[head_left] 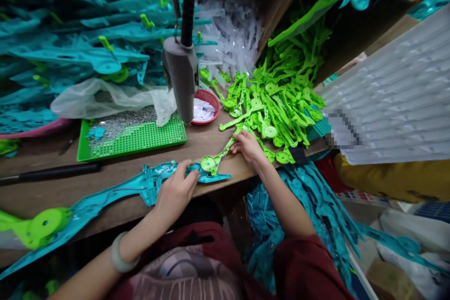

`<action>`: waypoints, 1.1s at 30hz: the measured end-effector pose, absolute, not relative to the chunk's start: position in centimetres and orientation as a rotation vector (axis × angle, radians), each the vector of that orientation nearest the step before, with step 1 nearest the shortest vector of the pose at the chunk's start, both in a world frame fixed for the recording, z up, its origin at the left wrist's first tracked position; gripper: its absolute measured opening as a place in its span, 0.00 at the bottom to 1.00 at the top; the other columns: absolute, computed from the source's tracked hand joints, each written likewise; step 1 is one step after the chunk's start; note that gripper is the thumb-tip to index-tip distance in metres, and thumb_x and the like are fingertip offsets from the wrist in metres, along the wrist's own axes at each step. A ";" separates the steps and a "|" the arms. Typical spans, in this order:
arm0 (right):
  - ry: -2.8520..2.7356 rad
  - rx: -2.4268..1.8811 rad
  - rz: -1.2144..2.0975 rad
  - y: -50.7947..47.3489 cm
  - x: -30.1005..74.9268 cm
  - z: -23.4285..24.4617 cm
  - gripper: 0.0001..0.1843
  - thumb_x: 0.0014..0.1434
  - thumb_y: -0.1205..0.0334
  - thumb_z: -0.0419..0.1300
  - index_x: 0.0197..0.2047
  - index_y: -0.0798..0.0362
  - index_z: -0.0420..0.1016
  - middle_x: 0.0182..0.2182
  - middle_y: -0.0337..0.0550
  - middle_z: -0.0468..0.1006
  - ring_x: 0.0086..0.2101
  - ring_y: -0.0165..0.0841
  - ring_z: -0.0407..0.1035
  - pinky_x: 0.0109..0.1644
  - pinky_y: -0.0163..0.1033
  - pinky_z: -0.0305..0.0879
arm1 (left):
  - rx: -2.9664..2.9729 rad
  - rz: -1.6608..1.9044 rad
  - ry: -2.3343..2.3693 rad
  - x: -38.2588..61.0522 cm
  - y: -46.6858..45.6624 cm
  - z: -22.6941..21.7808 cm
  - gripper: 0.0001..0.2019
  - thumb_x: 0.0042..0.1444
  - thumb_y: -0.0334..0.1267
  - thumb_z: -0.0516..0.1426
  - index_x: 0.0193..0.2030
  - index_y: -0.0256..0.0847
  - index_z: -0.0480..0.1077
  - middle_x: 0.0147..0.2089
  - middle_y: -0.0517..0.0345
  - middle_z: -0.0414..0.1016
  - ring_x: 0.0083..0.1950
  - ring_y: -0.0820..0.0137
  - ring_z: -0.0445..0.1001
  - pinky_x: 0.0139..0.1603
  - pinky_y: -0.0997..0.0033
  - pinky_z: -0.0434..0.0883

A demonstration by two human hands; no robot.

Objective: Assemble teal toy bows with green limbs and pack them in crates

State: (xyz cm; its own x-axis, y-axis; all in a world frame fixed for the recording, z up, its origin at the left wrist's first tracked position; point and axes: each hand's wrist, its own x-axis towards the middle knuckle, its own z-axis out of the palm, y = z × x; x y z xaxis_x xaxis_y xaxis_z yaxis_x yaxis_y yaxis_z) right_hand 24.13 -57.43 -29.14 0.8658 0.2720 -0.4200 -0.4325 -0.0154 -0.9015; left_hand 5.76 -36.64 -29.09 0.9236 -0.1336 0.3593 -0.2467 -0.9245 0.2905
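Already one green part (45, 224) sits on the teal shell (117, 193), lower left; a green arm (209, 164), pinched in the right hand (249, 148) at centre, seems not yet fastened. The left hand (176, 186) rests on the shell, grip unclear; loose green pieces (270, 88) lie heaped right of centre.

Past the fingers of the left hand (178, 186), I could cross tabletop (140, 156) toward the green tray (144, 132); straight ahead, the hanging grey driver (181, 79) obstructs me. Just past those of the right hand (250, 148), heaped green parts (277, 108) block me.
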 end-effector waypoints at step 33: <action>-1.230 -2.403 0.207 -57.3 16.2 -27.9 0.08 0.69 0.64 0.56 0.36 0.54 0.69 0.35 0.43 0.71 0.37 0.33 0.66 0.41 0.35 0.61 | 2.737 0.610 -0.507 3.7 -37.5 -28.9 0.08 0.67 0.33 0.56 0.37 0.39 0.75 0.29 0.60 0.71 0.30 0.69 0.70 0.35 0.67 0.63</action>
